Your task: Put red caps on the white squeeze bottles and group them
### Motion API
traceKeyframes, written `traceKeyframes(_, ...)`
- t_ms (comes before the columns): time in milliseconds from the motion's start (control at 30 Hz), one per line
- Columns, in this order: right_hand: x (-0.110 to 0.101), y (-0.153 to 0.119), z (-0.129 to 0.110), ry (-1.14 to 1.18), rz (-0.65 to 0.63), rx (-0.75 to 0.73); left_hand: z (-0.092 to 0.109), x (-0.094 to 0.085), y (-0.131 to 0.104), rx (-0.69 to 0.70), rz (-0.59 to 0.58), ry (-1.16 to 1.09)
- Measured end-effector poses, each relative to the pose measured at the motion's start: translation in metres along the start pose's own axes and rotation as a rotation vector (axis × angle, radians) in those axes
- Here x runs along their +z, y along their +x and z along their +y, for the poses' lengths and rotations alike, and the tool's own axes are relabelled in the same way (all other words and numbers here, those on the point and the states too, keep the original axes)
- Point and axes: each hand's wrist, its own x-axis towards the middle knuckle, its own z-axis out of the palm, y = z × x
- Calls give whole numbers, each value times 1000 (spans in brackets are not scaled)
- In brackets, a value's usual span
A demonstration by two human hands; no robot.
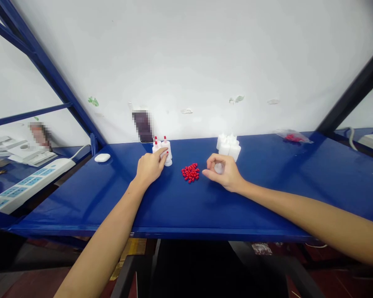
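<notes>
My left hand point(151, 166) is at the group of small white bottles with red caps point(165, 145) near the back of the table. Its thumb and forefinger close around the red tip of the front bottle point(168, 163), which stands beside the others. To the right, my right hand point(224, 173) has its fingers curled round a translucent white bottle point(219, 168) whose top shows no red cap. Between the hands lies a loose pile of small red caps point(190, 173). Behind my right hand stand several white bottles point(229, 145) without red caps.
A blue table point(180, 211) runs up to the white wall. A phone point(143, 126) leans there. A white rounded case point(102, 157) lies at left, near a power strip point(31, 182). At the back right is a clear bag of red pieces point(294, 137). Blue frame posts point(49, 66) flank the table.
</notes>
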Motion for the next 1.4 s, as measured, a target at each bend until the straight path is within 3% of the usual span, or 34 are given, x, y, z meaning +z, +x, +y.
traceKeyframes(100, -2, 1, 5, 109, -21, -31, 5, -1, -2, 18, 23, -24)
traceKeyframes(267, 1, 5, 9, 151, -58, 72, 8, -3, -3, 33, 40, -22)
traceKeyframes(533, 3, 8, 3, 80, -122, 142, 4, -3, -2, 5, 28, 6)
traceKeyframes(800, 5, 8, 4, 79, -142, 136, 3, -4, -2, 3, 93, -58)
traceKeyframes(1267, 5, 8, 2, 51, -177, 141, 2, -3, -1, -44, 110, -125)
traceKeyframes(1400, 4, 8, 3, 58, -187, 147, 10, -3, -4, 68, 147, -247)
